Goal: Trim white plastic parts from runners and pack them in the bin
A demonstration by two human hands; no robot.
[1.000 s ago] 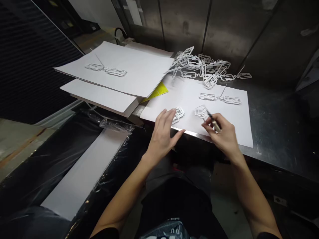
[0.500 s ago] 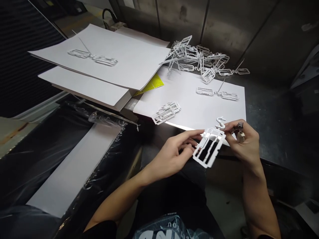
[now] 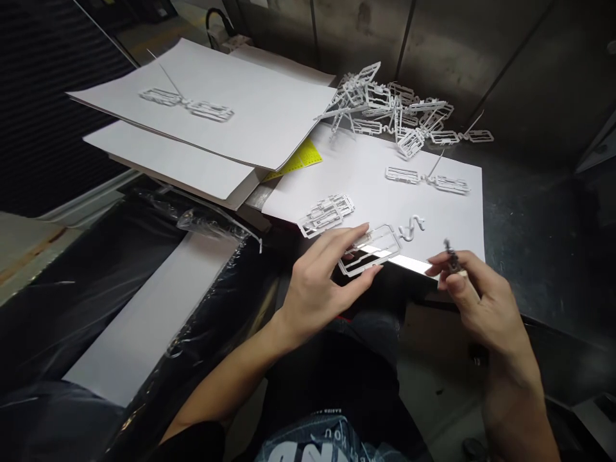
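My left hand (image 3: 315,282) holds a white plastic frame (image 3: 371,249) by its long edges, thumb below and fingers above. A curled white runner (image 3: 412,227) sticks out from the frame's right end, over the paper. My right hand (image 3: 481,295) is closed round a small tool with a dark tip and pale handle (image 3: 452,258), apart from the frame; its exact kind is unclear. Just beyond my left fingers lies a small stack of similar white frames (image 3: 326,215). Farther back, a pair of frames joined by a sprue (image 3: 427,180) rests on the white sheet (image 3: 356,160).
A tangled heap of white moulded pieces (image 3: 385,106) lies at the back against the metal wall. On the left, stacked paper sheets (image 3: 269,122) carry another joined pair (image 3: 187,104). A yellow sheet (image 3: 301,159) pokes out beneath. Black plastic wrapping (image 3: 144,244) covers something at lower left.
My left hand has turned the frame flatter and carried it left and up, near the stack. My right hand has drawn away from the frame's runner, with the tool's tip now pointing up.
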